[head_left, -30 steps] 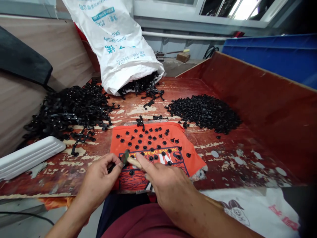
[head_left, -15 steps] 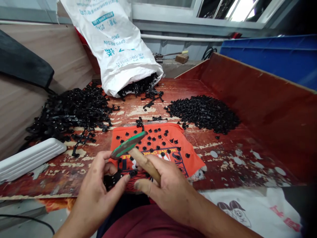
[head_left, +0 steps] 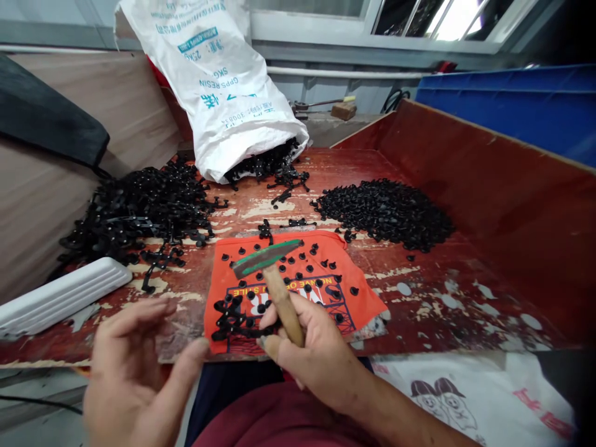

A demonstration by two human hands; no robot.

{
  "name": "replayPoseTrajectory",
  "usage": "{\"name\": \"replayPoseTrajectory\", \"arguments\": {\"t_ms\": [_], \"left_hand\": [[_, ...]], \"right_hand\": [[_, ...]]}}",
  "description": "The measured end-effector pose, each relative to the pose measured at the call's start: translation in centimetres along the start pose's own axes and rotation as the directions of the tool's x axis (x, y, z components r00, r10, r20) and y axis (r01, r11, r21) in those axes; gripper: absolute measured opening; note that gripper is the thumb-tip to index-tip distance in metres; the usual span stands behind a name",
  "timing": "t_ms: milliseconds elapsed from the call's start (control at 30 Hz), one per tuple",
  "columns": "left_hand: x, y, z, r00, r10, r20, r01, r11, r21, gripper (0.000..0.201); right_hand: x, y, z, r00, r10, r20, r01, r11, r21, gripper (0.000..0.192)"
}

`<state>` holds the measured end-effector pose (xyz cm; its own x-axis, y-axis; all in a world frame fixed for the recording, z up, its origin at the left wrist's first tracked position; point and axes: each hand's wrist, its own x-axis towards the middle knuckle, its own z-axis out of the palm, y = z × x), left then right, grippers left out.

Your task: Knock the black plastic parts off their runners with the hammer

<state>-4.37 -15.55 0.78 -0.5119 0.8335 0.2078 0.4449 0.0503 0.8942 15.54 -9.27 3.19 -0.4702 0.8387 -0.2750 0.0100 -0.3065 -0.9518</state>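
My right hand point(head_left: 307, 335) is wrapped round the wooden handle of a small hammer point(head_left: 278, 292) with a green-edged metal head. The head hangs over an orange printed cloth point(head_left: 361, 304), where several small black plastic pegs point(head_left: 354, 290) are scattered. Beside the fingertips of my right hand lies a cluster of joined black parts point(head_left: 230, 318) on the cloth's near left. My left hand point(head_left: 139, 360), a little blurred, is over the table edge left of the cloth. Its fingers and thumb are apart with nothing between them.
A heap of joined black parts point(head_left: 139, 205) lies left, a pile of loose pegs point(head_left: 386, 214) right. A white sack point(head_left: 242, 99) spills more parts at the back. A white ridged plastic piece point(head_left: 65, 298) sits front left. A wooden side board point(head_left: 488, 198) borders the right.
My left hand has drawn back to the left, off the black parts, and opened. The hammer has shifted slightly right and turned in my right hand.
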Motion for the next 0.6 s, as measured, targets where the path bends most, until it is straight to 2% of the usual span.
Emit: {"name": "replayPoseTrajectory", "arguments": {"t_ms": [33, 67, 167, 233, 333, 500, 533, 600], "left_hand": [[-0.3, -0.2, -0.2, 0.994, -0.104, -0.030, 0.102, 0.993, -0.058, 0.049], [-0.6, -0.4, -0.2, 0.979, -0.202, -0.010, 0.200, 0.975, -0.098, 0.045], [-1.1, -0.2, 0.5, 0.895, -0.390, 0.218, 0.428, 0.888, -0.168, 0.044], [-1.2, 0.4, 1.5, 0.848, -0.426, 0.316, 0.511, 0.815, -0.272, 0.047], [-1.1, 1.5, 2.5, 0.797, -0.457, 0.394, 0.597, 0.693, -0.404, 0.044], [-1.3, 2.7, 2.5, 0.662, -0.515, 0.545, 0.750, 0.459, -0.477, 0.035], [-1.4, 2.8, 2.3, 0.653, -0.522, 0.549, 0.757, 0.438, -0.484, 0.033], [-1.4, 2.8, 2.0, 0.670, -0.530, 0.520, 0.741, 0.440, -0.507, 0.032]], "right_hand": [[-0.1, -0.1, 0.0, 1.000, -0.005, -0.015, 0.006, 1.000, 0.009, 0.014], [-0.2, -0.1, 0.0, 1.000, -0.007, -0.019, 0.007, 1.000, 0.016, 0.014], [-0.3, 0.4, 0.0, 1.000, 0.004, -0.003, -0.004, 1.000, 0.030, 0.014], [-0.4, 1.3, 0.0, 1.000, -0.010, 0.004, 0.010, 1.000, 0.023, 0.014], [-0.5, 3.0, 0.1, 0.998, -0.070, 0.000, 0.070, 0.998, -0.011, 0.015], [-0.9, 4.3, 0.6, 0.993, -0.087, 0.074, 0.094, 0.991, -0.094, 0.018], [-1.0, 4.3, 0.7, 0.991, -0.101, 0.083, 0.109, 0.990, -0.088, 0.019], [-1.2, 4.1, 0.7, 0.985, -0.139, 0.105, 0.146, 0.988, -0.054, 0.021]]}}
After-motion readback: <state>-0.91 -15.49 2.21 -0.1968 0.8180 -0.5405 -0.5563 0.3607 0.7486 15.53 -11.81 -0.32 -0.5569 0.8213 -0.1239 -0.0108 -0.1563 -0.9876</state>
